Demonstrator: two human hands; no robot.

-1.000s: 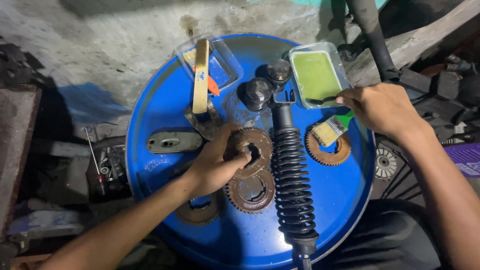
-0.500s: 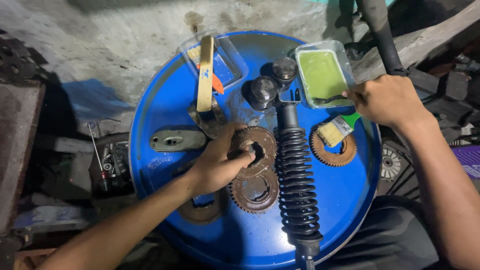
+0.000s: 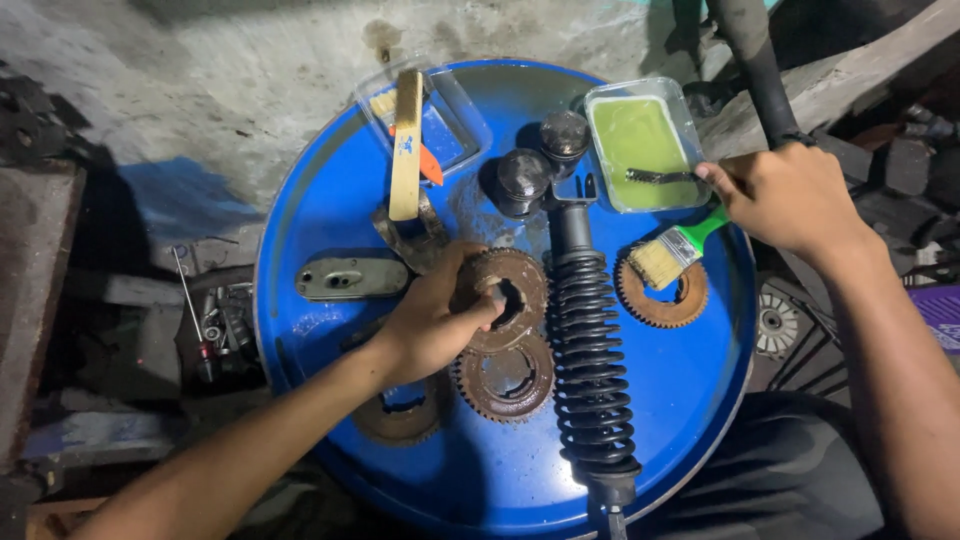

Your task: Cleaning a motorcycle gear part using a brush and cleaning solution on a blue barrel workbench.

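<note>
Left hand (image 3: 430, 325) still gripping the rusty gear (image 3: 505, 292), while the right hand (image 3: 785, 195) has moved up, now dipping a small brush (image 3: 660, 177) into the green tub (image 3: 645, 145).

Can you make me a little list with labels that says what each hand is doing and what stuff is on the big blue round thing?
surface: blue drum top
left hand: grips a rusty toothed ring, thumb in its hole
right hand: dips a small dark tool into the tray of green liquid
middle: black coil spring shock absorber
near right hand: green-handled paintbrush lying on another rusty ring
top: two dark cylinders, wooden-handled brush
</note>
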